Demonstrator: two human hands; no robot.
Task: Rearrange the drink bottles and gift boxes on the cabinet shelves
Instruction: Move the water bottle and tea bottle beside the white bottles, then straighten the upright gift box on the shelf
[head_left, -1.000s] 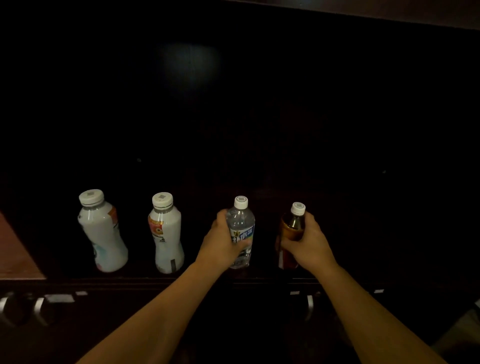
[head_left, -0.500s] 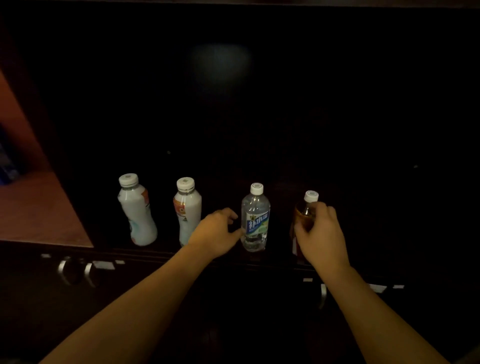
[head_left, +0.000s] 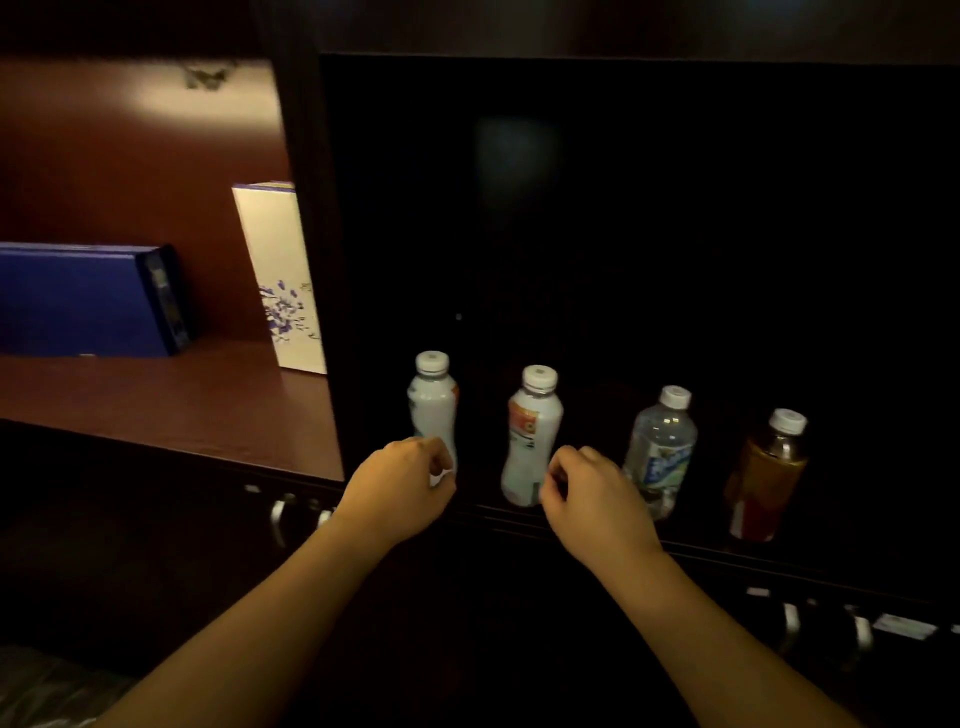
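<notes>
The left hand (head_left: 397, 491) sits low in the middle of the frame with fingers loosely curled, overlapping the foot of the leftmost white bottle (head_left: 432, 402); whether it touches that bottle cannot be told, and it grips nothing plainly. The right hand (head_left: 592, 499) is just to its right, fingers likewise loosely curled, between the second white bottle (head_left: 532, 434) and the clear water bottle (head_left: 661, 447), in front of both. The two hands are apart, with the second white bottle standing in the gap between them. Further right, alone, stands the amber tea bottle (head_left: 766, 473). All four bottles are upright in a row near the front lip of the dark shelf (head_left: 691, 545), each apart from its neighbour; behind and above them the compartment is dark open room. A dark upright panel (head_left: 311, 260) bounds this compartment on the left. Beyond it, in the upper left of the frame, a reddish shelf (head_left: 171, 410) carries a white gift box (head_left: 278, 280) with blue flowers, standing against the panel, and a blue gift box (head_left: 83, 301) lying well to its left. Metal handles (head_left: 278, 519) show below the shelves.
</notes>
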